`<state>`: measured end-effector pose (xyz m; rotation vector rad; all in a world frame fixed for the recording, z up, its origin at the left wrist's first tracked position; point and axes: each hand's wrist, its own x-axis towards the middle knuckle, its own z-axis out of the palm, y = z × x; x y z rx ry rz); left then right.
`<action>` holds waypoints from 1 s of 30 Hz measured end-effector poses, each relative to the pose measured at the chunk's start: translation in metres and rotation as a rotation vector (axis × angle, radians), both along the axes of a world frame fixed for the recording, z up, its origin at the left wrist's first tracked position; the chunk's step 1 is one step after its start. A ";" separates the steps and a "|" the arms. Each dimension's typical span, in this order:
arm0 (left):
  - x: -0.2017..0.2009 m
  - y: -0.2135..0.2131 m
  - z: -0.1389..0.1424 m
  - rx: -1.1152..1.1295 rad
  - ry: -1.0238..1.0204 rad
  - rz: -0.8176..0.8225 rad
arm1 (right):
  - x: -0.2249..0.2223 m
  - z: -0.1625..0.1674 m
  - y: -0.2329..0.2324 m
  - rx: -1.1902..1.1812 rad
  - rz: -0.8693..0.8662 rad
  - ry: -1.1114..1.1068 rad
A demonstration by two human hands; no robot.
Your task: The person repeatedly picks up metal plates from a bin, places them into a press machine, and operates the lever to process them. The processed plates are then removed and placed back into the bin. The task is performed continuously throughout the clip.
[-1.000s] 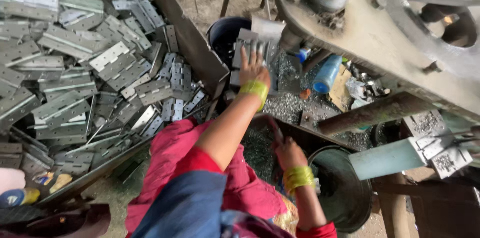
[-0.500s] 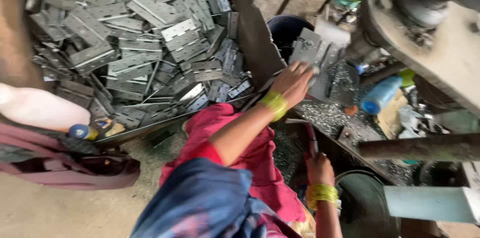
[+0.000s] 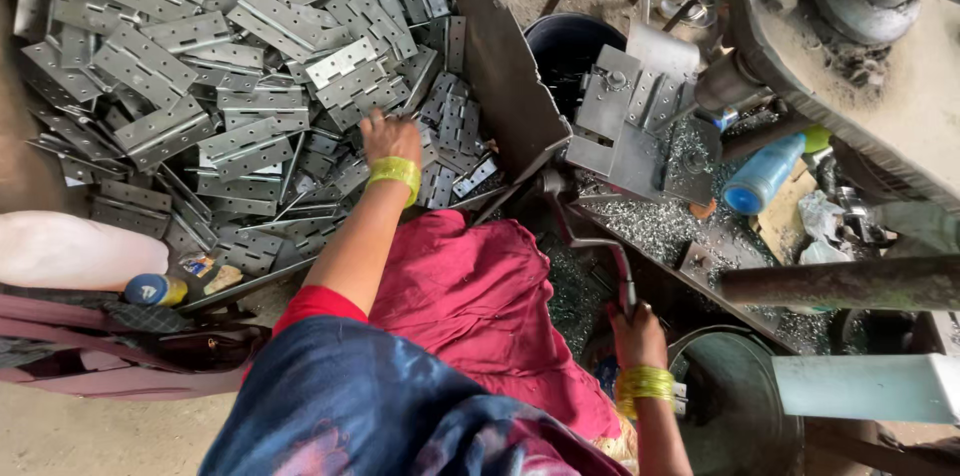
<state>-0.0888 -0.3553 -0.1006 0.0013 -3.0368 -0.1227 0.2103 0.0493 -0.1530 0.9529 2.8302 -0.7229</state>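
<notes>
Left hand (image 3: 390, 139): fingers spread, pressed into hinge plate heap (image 3: 230, 86), 10 o'clock; sharp edges risk cuts. Right hand (image 3: 637, 336): closed around press lever (image 3: 590, 246); unwatched pull risks mis-stroke.

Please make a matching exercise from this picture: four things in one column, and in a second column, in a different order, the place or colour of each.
Things:
1. left hand
2. right hand
3. plastic bottle
4. cloth on the lap

Place or colour:
A. blue
B. on the pile of metal hinges
C. dark red
D. gripping the lever handle

Pairs: 1-B, 2-D, 3-A, 4-C
</notes>
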 end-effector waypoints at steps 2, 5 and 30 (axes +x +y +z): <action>0.011 -0.004 -0.003 -0.078 0.020 0.074 | -0.001 -0.001 -0.001 -0.056 -0.005 0.100; 0.035 -0.018 -0.008 0.089 0.239 0.062 | -0.003 -0.001 -0.005 -0.023 -0.026 -0.036; 0.113 0.268 0.101 0.028 0.028 -0.657 | -0.031 0.127 -0.016 0.072 0.076 -0.064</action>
